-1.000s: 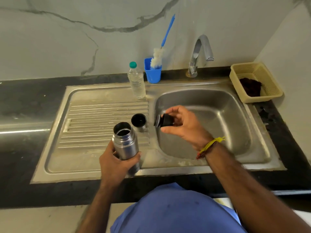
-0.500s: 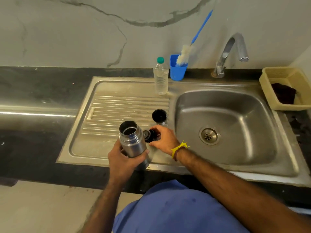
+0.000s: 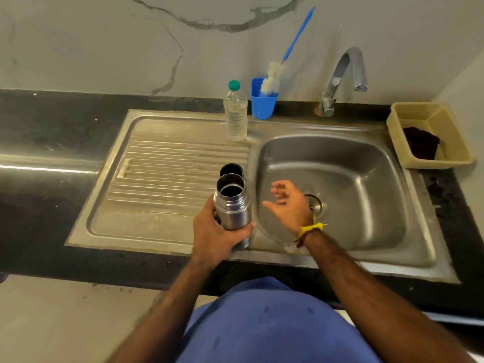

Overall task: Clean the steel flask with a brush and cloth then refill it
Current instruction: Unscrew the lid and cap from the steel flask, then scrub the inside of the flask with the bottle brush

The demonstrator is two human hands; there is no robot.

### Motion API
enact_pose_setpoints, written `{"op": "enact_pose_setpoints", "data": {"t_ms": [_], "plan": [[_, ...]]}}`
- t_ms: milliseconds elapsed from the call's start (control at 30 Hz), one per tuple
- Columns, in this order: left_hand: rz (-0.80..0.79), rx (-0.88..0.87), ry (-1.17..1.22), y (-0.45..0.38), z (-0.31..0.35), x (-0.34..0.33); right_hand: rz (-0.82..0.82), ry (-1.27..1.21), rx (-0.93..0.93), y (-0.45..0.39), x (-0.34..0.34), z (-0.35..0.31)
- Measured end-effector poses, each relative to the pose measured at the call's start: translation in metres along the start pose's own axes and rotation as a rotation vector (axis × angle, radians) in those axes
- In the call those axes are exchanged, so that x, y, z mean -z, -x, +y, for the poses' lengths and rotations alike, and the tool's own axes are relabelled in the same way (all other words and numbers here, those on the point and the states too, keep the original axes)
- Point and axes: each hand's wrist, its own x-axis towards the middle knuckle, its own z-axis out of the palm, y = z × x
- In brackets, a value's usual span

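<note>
The open steel flask (image 3: pixel 232 206) stands upright at the front of the drainboard, and my left hand (image 3: pixel 214 233) grips its body. Just behind it sits the flask's steel cup lid (image 3: pixel 231 170), mouth up. My right hand (image 3: pixel 289 204) hovers over the left part of the sink basin (image 3: pixel 353 195), fingers spread and holding nothing. The black stopper is not visible. A bottle brush (image 3: pixel 273 78) with a blue handle stands in a blue cup (image 3: pixel 262 103) by the wall. A dark cloth (image 3: pixel 420 142) lies in a beige basket (image 3: pixel 455 145) at the right.
A clear plastic water bottle (image 3: pixel 235 115) with a green cap stands at the back of the ribbed drainboard (image 3: pixel 170 163). The tap (image 3: pixel 343 74) arches over the basin's back edge. Dark countertop (image 3: pixel 47 132) runs to the left.
My right hand has let go of the black stopper and moved right, over the basin, with its fingers spread. The flask has stayed in my left hand.
</note>
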Motion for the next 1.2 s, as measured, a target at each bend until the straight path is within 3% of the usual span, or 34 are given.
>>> {"op": "enact_pose_setpoints", "data": {"t_ms": [367, 633, 833, 1200], "plan": [[-0.092, -0.072, -0.073, -0.008, 0.012, -0.045, 0.252, -0.211, -0.074, -0.007, 0.084, 0.015], [-0.107, -0.226, -0.151, -0.005, 0.025, -0.057, 0.283, -0.248, -0.072, 0.001, 0.094, 0.032], [-0.149, -0.273, -0.523, -0.008, 0.049, -0.064, 0.258, -0.158, -0.081, 0.008, 0.096, 0.059], [-0.444, -0.166, -0.996, -0.013, 0.063, -0.075, 0.336, 0.078, -0.253, 0.032, 0.091, 0.114]]}}
